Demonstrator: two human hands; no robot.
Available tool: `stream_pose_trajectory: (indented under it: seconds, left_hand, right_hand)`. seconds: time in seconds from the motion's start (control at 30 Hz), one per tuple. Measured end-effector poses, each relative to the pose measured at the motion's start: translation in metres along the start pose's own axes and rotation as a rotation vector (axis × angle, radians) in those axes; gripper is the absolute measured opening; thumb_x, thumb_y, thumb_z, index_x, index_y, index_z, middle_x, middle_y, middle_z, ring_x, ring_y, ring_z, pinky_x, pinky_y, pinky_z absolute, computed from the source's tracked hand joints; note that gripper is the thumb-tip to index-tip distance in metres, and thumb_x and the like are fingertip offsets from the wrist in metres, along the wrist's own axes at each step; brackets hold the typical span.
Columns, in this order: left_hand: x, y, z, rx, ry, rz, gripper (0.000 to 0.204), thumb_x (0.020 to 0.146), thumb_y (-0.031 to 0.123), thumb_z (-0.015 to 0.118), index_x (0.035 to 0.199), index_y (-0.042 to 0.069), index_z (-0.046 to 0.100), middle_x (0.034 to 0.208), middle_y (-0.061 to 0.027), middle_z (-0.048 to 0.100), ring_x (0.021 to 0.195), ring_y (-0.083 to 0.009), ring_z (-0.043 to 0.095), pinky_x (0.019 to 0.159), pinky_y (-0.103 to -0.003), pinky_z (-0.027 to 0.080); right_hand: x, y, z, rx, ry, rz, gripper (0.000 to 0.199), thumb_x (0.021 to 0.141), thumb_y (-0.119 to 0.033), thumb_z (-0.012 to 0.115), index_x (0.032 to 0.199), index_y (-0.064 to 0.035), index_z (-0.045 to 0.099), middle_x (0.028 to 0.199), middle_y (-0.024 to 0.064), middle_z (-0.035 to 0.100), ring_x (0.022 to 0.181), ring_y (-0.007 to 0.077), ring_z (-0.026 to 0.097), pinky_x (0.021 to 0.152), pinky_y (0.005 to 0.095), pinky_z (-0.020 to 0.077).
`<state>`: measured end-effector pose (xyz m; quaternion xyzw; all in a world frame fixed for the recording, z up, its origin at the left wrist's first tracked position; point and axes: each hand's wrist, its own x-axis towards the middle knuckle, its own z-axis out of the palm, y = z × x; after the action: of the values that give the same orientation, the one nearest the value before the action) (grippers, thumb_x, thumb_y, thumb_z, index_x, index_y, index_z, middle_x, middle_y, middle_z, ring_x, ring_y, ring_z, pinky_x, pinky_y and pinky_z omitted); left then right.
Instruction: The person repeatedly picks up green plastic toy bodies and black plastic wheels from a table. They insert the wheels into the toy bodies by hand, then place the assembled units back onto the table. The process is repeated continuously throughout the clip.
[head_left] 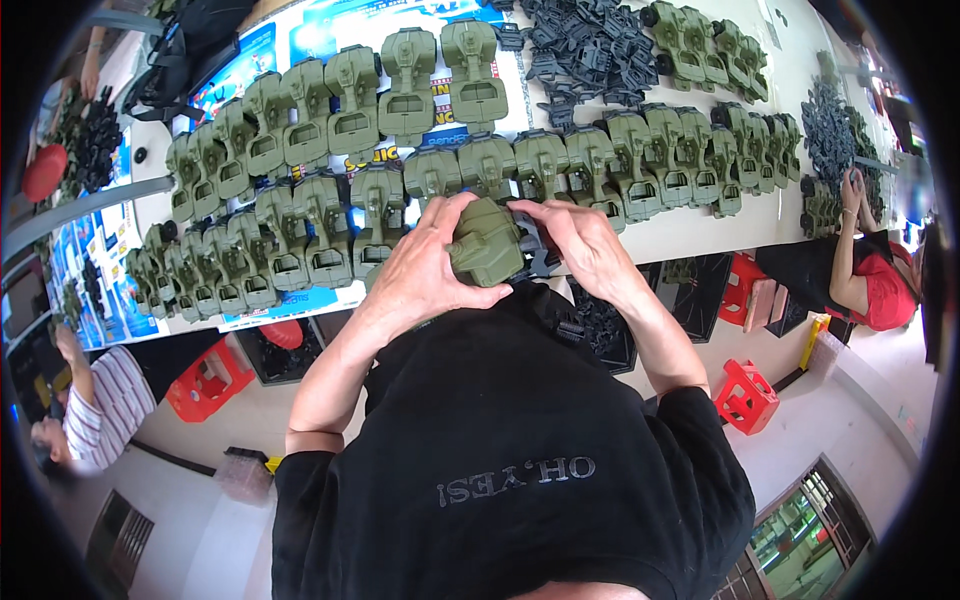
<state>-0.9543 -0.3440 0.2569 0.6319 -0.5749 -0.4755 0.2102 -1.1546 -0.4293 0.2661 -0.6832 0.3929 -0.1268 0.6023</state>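
As left hand point(422, 262) cups green shell point(487, 243), right hand point(592, 248) curls alongside.

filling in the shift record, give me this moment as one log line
left hand: holds green plastic body; right hand: at dark part beside it; table: rows of green bodies, dark parts pile

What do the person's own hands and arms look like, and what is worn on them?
The left hand and right hand are bare: no gloves, watch or bracelet visible. Short, loose black sleeves belong to a black shirt with lettering.
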Motion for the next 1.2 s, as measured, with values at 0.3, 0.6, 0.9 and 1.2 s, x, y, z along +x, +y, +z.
stream_pose_trajectory:
  seconds: [0.3,0.6,0.9,1.2]
  left_hand:
    - [0.001,-0.002,-0.009,-0.154,-0.093,-0.013,0.099,0.055,0.040,0.082,0.131,-0.005,0.036,0.124,-0.0224,0.047,0.114,-0.0344,0.051,0.097,-0.039,0.041]
    - [0.010,0.028,-0.021,-0.180,-0.124,-0.135,0.097,0.055,0.048,0.081,0.124,-0.010,0.045,0.114,-0.0257,0.057,0.109,-0.0319,0.056,0.095,-0.034,0.042]
    - [0.011,0.024,-0.015,-0.328,-0.212,-0.203,0.084,0.061,0.055,0.077,0.115,-0.006,0.054,0.104,-0.0169,0.064,0.097,-0.0236,0.062,0.088,-0.031,0.046]
    - [0.011,0.008,-0.005,-0.419,-0.258,-0.286,0.079,0.069,0.042,0.078,0.125,-0.004,0.045,0.101,-0.0097,0.063,0.092,-0.0137,0.059,0.084,-0.027,0.046]
  right_hand:
    - [-0.005,0.027,-0.011,0.518,-0.143,0.109,0.076,0.076,-0.030,0.075,0.136,-0.0017,0.039,0.132,0.0097,0.049,0.118,0.0167,0.049,0.100,0.0308,0.0366]
    - [0.004,0.046,-0.012,0.465,-0.222,-0.045,0.065,0.085,-0.042,0.060,0.132,0.0002,0.045,0.136,0.0123,0.044,0.127,0.0215,0.039,0.106,0.0362,0.0292]
    - [0.003,0.081,-0.007,0.789,-0.262,0.110,0.055,0.093,-0.040,0.050,0.132,-0.0015,0.047,0.115,0.0026,0.057,0.096,0.0079,0.047,0.083,0.0260,0.0371]
    - [0.000,0.065,-0.006,0.573,-0.272,0.061,0.054,0.094,-0.038,0.048,0.135,-0.0033,0.042,0.128,0.0081,0.052,0.119,0.0157,0.044,0.102,0.0325,0.0324]
